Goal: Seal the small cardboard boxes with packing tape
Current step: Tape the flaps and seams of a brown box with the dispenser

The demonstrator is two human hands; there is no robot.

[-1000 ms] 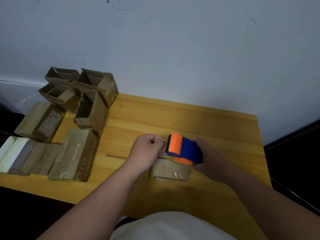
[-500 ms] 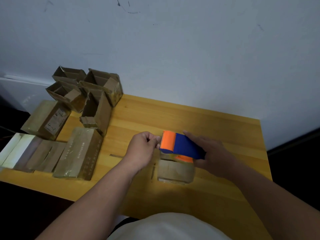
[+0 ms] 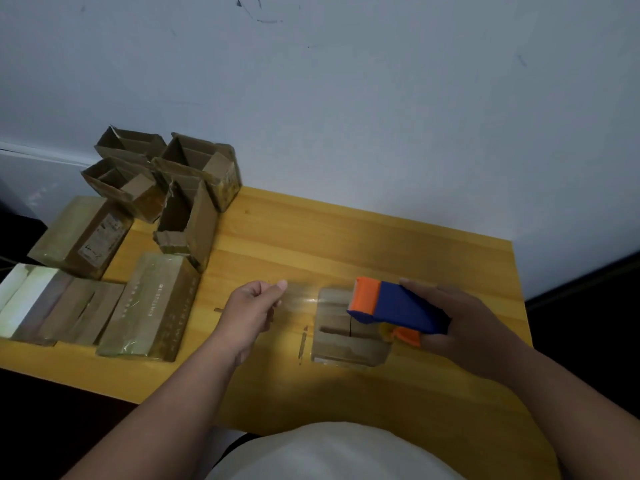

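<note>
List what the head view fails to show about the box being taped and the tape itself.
- Tape roll: hidden inside the dispenser, which the right hand holds.
- Small box: its right side is covered by the dispenser; whether the top seam is fully taped cannot be told.
- Clear tape strip: faint and blurred; its end is hidden in the left hand pinch.

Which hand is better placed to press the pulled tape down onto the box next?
Probably the left hand: it pinches the free end of the clear tape, stretched beside the small box. The right hand grips the dispenser above it.
</note>
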